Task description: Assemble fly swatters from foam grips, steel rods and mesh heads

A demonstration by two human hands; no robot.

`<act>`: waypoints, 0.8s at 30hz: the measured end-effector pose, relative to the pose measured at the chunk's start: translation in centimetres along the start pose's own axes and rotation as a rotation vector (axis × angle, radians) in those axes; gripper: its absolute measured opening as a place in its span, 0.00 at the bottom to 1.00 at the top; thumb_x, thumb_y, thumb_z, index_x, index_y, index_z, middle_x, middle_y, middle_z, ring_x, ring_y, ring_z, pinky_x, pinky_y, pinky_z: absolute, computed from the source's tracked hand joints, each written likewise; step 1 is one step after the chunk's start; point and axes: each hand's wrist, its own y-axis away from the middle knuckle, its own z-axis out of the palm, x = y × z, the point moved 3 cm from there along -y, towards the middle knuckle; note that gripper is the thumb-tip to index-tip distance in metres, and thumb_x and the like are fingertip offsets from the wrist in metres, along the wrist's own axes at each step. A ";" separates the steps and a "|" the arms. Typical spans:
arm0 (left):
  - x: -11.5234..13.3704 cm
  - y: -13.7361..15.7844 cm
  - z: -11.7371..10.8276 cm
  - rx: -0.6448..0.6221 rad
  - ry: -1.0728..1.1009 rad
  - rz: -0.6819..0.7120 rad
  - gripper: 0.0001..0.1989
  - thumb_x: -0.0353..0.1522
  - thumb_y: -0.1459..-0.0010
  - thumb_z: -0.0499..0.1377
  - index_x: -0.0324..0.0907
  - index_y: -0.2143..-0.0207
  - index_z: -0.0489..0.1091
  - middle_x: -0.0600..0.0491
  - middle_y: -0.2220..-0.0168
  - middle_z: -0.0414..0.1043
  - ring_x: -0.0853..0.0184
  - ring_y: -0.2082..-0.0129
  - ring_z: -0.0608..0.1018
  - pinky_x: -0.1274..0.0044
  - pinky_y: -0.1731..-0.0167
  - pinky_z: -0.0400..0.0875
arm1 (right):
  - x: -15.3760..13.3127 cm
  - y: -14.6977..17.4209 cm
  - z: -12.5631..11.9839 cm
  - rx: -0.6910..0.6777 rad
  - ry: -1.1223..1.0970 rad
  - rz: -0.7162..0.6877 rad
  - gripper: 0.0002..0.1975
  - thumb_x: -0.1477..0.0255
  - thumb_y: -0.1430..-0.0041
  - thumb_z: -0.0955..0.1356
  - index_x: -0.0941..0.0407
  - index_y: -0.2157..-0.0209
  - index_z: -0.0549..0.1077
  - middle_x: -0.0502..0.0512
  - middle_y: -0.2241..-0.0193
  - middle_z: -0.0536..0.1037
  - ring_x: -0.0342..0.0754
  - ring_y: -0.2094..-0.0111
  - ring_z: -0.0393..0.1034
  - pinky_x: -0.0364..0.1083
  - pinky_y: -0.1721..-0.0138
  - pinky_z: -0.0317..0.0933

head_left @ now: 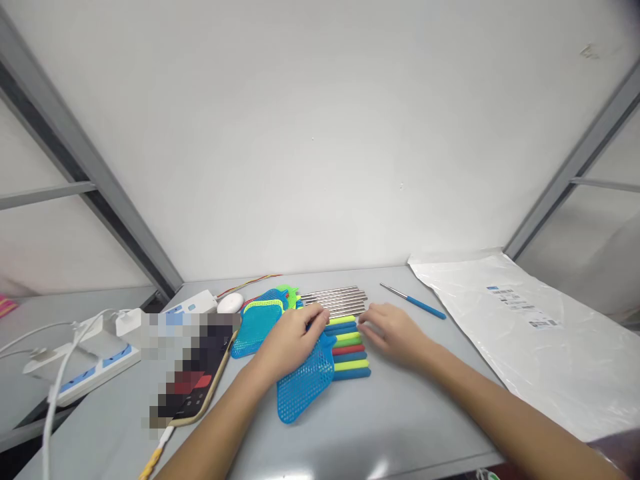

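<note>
My left hand (295, 337) lies over a bunch of fly swatters, its fingers curled onto them. A blue mesh swatter head (306, 383) sticks out below that hand. To the right of it, yellow, blue, green and red handles (350, 350) lie side by side. My right hand (393, 331) is by the handle ends, its fingers bent and apart, with nothing visible in them. Whether its fingertips touch the handles I cannot tell. Behind both hands lie several thin metal rods (335, 300). More mesh heads, with a teal one (257, 327) on top, are left of my left hand.
A separate metal rod with a blue handle (425, 307) lies to the right. Beyond it is a large white plastic mailer bag (525, 333). At left are a phone (205, 373), a white round object (231, 303) and power strips (95, 373) with cables. A white wall stands behind.
</note>
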 end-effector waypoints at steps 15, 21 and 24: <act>-1.2 1.2 1.6 -0.357 -0.135 -0.015 0.20 0.42 0.38 0.49 0.41 0.75 0.71 0.54 0.75 0.72 0.68 0.76 0.70 0.77 0.76 0.54 | -5.2 1.1 1.4 -0.062 -0.067 -0.412 0.17 0.57 0.36 0.61 0.56 0.59 0.70 0.55 0.67 0.73 0.48 0.65 0.64 0.47 0.63 0.55; -1.9 1.4 1.0 -0.424 -0.145 -0.054 0.20 0.43 0.40 0.50 0.42 0.78 0.70 0.55 0.78 0.70 0.70 0.79 0.67 0.77 0.79 0.51 | -5.0 1.3 1.7 -0.092 -0.076 -0.422 0.16 0.57 0.37 0.62 0.55 0.63 0.71 0.54 0.68 0.72 0.47 0.67 0.63 0.46 0.63 0.55; -2.2 1.4 0.8 -0.418 -0.158 -0.057 0.20 0.43 0.40 0.50 0.42 0.78 0.70 0.55 0.78 0.70 0.70 0.79 0.67 0.76 0.79 0.51 | -4.2 1.1 1.4 -0.067 -0.076 -0.376 0.17 0.55 0.38 0.63 0.55 0.64 0.71 0.53 0.69 0.71 0.46 0.68 0.63 0.46 0.65 0.54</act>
